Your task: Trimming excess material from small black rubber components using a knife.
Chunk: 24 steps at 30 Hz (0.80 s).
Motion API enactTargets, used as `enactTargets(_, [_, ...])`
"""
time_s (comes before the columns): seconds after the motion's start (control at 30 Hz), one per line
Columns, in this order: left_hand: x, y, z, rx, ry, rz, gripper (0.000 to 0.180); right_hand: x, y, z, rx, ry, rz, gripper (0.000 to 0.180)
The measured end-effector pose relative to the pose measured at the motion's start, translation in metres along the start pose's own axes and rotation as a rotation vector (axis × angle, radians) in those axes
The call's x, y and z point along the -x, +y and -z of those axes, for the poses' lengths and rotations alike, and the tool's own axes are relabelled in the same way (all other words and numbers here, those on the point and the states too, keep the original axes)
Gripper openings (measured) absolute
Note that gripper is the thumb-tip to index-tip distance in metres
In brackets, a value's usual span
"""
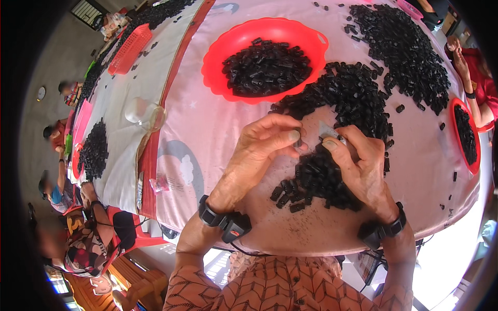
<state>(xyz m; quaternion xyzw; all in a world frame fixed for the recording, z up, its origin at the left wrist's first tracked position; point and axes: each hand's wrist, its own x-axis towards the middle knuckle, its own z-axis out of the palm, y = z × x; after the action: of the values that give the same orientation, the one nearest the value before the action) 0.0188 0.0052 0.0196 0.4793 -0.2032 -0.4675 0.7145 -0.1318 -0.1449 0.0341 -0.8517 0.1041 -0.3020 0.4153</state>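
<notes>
Above the table, my left hand (259, 147) pinches a small black plastic piece (298, 138) between thumb and fingers. My right hand (361, 163) is closed on a small flat pale piece that looks like a blade (328, 130); its tip points toward the left hand. The two hands are close together but apart. Beneath and around them spreads a pile of small black cylindrical plastic pieces (324, 179), reaching up toward the far right. Beyond my left hand stands a red scalloped basin (215, 65), partly filled with the same kind of pieces.
Another black heap (404, 57) lies far right, near a red tray (478, 160). A clear jar (154, 117) and a pink basket (129, 49) stand left. The pink tablecloth (187, 109) covers my table. Several people sit along the left; another person (482, 78) is at the right.
</notes>
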Motion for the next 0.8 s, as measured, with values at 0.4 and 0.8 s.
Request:
enactTargets(0.4, [-0.001, -0.004, 0.002, 0.197, -0.12, -0.048, 0.033, 0.002, 0.002, -0.001, 0.025, -0.072, -0.014, 0.019])
enactTargets(0.8, [0.002, -0.009, -0.009, 0.192, -0.146, -0.028, 0.04, 0.007, 0.008, -0.01, 0.038, -0.108, 0.154, 0.022])
